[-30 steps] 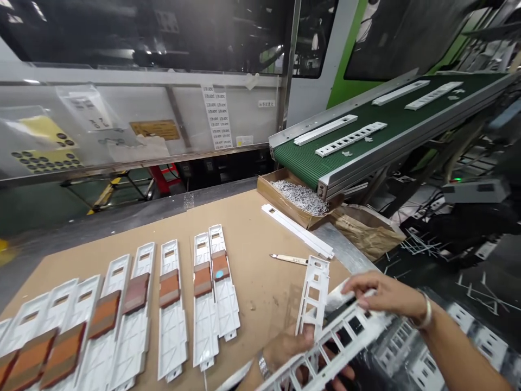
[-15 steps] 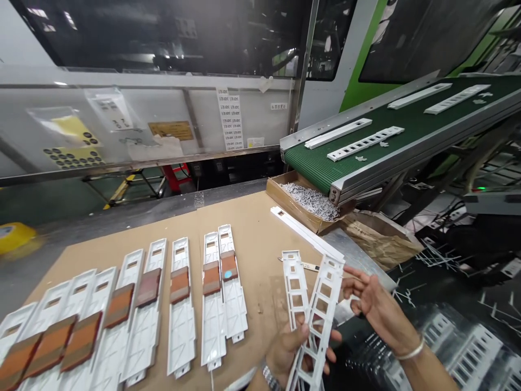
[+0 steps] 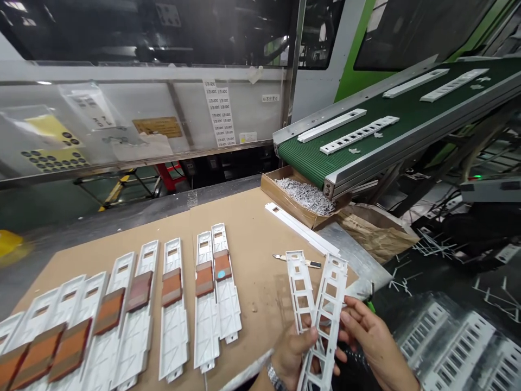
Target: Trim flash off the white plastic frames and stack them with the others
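Note:
My left hand grips two long white plastic frames with rectangular windows, held upright and crossed in a narrow V at the table's near right corner. My right hand touches the right-hand frame from the side, fingers spread along its edge. Both hands are over the front edge of the cardboard-covered table.
Several white plastic plates with brown blocks lie in a row on the left. A small knife, a long white strip and a box of white scraps lie beyond. A green conveyor carries more strips. Stacked frames sit lower right.
My right hand came back in from open air and now rests against the right frame. The two frames stand slightly more upright; the view shifted a little.

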Action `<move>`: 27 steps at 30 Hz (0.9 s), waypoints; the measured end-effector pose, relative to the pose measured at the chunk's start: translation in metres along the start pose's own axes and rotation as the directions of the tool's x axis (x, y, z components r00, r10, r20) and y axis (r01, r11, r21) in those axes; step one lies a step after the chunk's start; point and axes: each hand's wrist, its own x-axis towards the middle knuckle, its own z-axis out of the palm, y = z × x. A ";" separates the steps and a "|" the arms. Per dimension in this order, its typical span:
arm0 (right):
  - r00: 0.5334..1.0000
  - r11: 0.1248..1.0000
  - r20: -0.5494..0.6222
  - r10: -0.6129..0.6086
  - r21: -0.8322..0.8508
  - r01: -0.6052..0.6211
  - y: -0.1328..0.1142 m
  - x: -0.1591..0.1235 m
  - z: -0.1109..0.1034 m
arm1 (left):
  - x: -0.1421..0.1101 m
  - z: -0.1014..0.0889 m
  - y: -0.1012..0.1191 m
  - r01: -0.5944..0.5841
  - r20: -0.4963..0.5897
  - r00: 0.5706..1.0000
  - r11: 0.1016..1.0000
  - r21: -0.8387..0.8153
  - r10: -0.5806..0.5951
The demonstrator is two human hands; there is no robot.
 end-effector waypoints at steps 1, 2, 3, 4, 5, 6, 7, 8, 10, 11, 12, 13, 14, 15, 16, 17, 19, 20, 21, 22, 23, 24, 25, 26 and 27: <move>1.000 1.000 -0.008 0.005 0.009 -0.005 0.002 -0.001 -0.002 | 0.001 0.002 -0.002 0.013 0.005 1.000 1.000 0.007 -0.013; 1.000 1.000 -0.015 0.009 0.020 -0.009 0.004 -0.002 -0.004 | 0.003 0.004 -0.004 0.023 0.008 1.000 1.000 0.013 -0.023; 1.000 0.999 -0.023 0.012 0.033 -0.011 0.006 -0.002 -0.007 | 0.004 0.007 -0.005 0.029 0.008 1.000 0.999 0.022 -0.029; 0.999 0.999 -0.036 0.013 0.046 -0.012 0.008 -0.002 -0.011 | 0.005 0.008 -0.007 0.042 0.004 0.999 0.998 0.037 -0.042; 0.998 0.998 -0.054 0.012 0.060 -0.009 0.010 -0.002 -0.016 | 0.007 0.010 -0.009 0.061 -0.002 0.998 0.997 0.051 -0.061; 0.997 0.997 -0.078 0.010 0.074 -0.004 0.012 -0.001 -0.021 | 0.008 0.011 -0.010 0.086 -0.014 0.996 0.994 0.061 -0.085; 0.994 0.996 -0.107 0.008 0.088 0.002 0.014 0.000 -0.027 | 0.009 0.011 -0.012 0.117 -0.028 0.993 0.990 0.074 -0.115; 0.990 0.995 -0.140 0.004 0.101 0.010 0.016 0.001 -0.033 | 0.010 0.011 -0.014 0.153 -0.043 0.988 0.984 0.090 -0.150; 0.979 0.993 -0.202 -0.001 0.119 0.025 0.020 0.001 -0.044 | 0.012 0.009 -0.018 0.233 -0.052 0.972 0.964 0.126 -0.228; 0.974 0.992 -0.227 -0.002 0.122 0.031 0.022 0.001 -0.048 | 0.013 0.008 -0.020 0.268 -0.050 0.964 0.952 0.147 -0.263; 0.968 0.992 -0.249 -0.005 0.117 0.035 0.024 0.000 -0.052 | 0.014 0.007 -0.022 0.301 -0.047 0.954 0.938 0.172 -0.297; 0.963 0.994 -0.269 -0.009 0.106 0.039 0.027 -0.001 -0.055 | 0.015 0.006 -0.024 0.326 -0.041 0.945 0.925 0.196 -0.324; 0.958 0.995 -0.286 -0.014 0.087 0.040 0.031 -0.003 -0.058 | 0.016 0.005 -0.026 0.340 -0.032 0.939 0.915 0.217 -0.342; 0.953 0.997 -0.304 -0.021 0.060 0.041 0.035 -0.005 -0.061 | 0.018 0.004 -0.029 0.345 -0.019 0.936 0.907 0.243 -0.351; 0.945 0.999 -0.325 -0.032 0.023 0.041 0.041 -0.008 -0.064 | 0.019 0.003 -0.031 0.343 -0.003 0.934 0.898 0.274 -0.356; 0.936 0.999 -0.350 -0.047 -0.026 0.041 0.048 -0.011 -0.069 | 0.021 0.002 -0.035 0.340 0.011 0.933 0.890 0.304 -0.361; 0.907 0.986 -0.412 -0.094 -0.164 0.028 0.067 -0.021 -0.084 | 0.025 0.001 -0.044 0.342 -0.006 0.932 0.874 0.345 -0.362; 0.885 0.967 -0.447 -0.129 -0.254 0.013 0.079 -0.027 -0.094 | 0.027 0.000 -0.049 0.339 -0.044 0.937 0.869 0.360 -0.347; 0.859 0.935 -0.481 -0.174 -0.354 -0.009 0.092 -0.035 -0.105 | 0.030 -0.001 -0.055 0.330 -0.093 0.943 0.864 0.380 -0.320; 0.831 0.888 -0.508 -0.226 -0.459 -0.039 0.107 -0.043 -0.117 | 0.033 0.000 -0.061 0.316 -0.136 0.949 0.855 0.412 -0.285; 0.800 0.825 -0.527 -0.288 -0.560 -0.071 0.122 -0.052 -0.129 | 0.037 0.001 -0.067 0.296 -0.160 0.955 0.836 0.462 -0.249; 0.772 0.752 -0.531 -0.348 -0.650 -0.108 0.138 -0.060 -0.141 | 0.042 0.003 -0.073 0.267 -0.162 0.964 0.805 0.529 -0.213; 0.752 0.673 -0.524 -0.401 -0.725 -0.146 0.152 -0.068 -0.151 | 0.047 0.005 -0.079 0.236 -0.146 0.972 0.763 0.602 -0.186; 0.742 0.593 -0.500 -0.447 -0.787 -0.173 0.166 -0.074 -0.160 | 0.053 0.009 -0.084 0.212 -0.129 0.977 0.718 0.663 -0.170; 0.739 0.514 -0.465 -0.486 -0.837 -0.189 0.178 -0.079 -0.167 | 0.059 0.013 -0.089 0.197 -0.120 0.980 0.680 0.707 -0.159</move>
